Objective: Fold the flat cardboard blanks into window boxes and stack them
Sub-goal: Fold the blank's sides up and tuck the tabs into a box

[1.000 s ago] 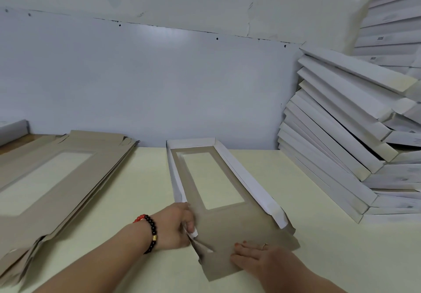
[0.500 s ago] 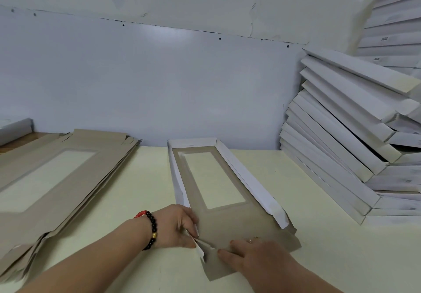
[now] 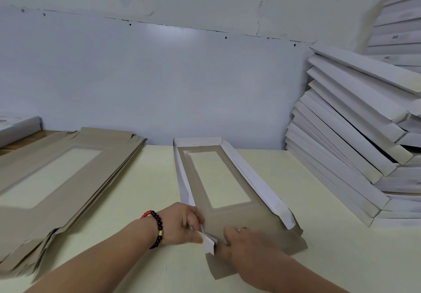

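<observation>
The half-folded box [image 3: 218, 178] runs lengthwise away; left hand [image 3: 184, 224] pinches its near flap, right hand [image 3: 246, 240] presses flat.

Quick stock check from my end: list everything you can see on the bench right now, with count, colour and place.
half-folded box: one, brown inside, white walls, centre of table, near end still flat
flat blanks: one pile, brown, left
folded boxes: tall leaning stack, white, right, count unclear
white box: one, far left edge, partly cut off
table: one, pale yellow
wall: white, behind
bracelet: one, black and red beads, left wrist
left hand: pinches white corner flap
right hand: presses box's near end, wears ring
</observation>
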Available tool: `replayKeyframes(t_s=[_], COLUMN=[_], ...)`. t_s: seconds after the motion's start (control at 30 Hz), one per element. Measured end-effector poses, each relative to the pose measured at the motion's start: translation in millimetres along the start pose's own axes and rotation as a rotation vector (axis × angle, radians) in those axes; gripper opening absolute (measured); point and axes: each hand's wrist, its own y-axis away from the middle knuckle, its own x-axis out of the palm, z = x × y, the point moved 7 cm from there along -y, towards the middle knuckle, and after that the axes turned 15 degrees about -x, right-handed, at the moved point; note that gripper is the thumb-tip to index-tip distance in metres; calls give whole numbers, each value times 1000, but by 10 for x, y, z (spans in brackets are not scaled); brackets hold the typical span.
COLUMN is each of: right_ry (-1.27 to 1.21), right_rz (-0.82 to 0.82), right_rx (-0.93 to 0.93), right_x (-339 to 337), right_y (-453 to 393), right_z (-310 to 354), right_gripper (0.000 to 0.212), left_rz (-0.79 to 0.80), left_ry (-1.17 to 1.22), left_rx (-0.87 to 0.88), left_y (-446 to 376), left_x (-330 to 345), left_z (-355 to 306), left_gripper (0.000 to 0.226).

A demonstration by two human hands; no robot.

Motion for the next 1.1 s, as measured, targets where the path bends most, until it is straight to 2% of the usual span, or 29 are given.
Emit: replayKeyframes(t_s=[0.1,0.23,0.3,0.37,0.4,0.47,0.5,0.6,0.7,0.83,1.0,1.1], right_ry=[169,232,227,219,190,100,63,8,-4,19,76,117], right_rz=[-185,-208,-141,-172,-207,-306,-361,-440,-473,-498,-288,-126], right_rx=[-26,-87,-76,-85,-90,-56,-63,-7,133,161,-23,-174], right_x=[-169,-140,-144,-45,-27,-36,-33,-2,23,27,20,-138], right_y=[82,133,130,128,136,195,219,365,515,435,239,367], right_z=[0,85,106,99,91,35,17,-127,-298,-208,-13,-183], right_gripper=[76,79,84,78,72,61,55,33,31,31,39,55], left_rz=[-30,-81,-72,-61,-67,-133,-171,-268,-317,-263,-169,-162], left_ry=[46,2,-76,-234,-354,-540,-587,-607,-588,-643,-762,-782], left_rx=[-5,-20,-54,-78,-78,-98,-114,-220,-242,-250,-320,-339], left_y=[2,19,42,25,4,-21,-21,9,1,-94,-176,-187], left_x=[-25,-29,-20,43,100,213,279,385,383,321,223,290], left_z=[-7,-72,-147,-217,-247,-312,-341,-367,-396,-365,-393,-477], left_gripper=[28,44,63,79,73,34,25,27,27,35,40,38])
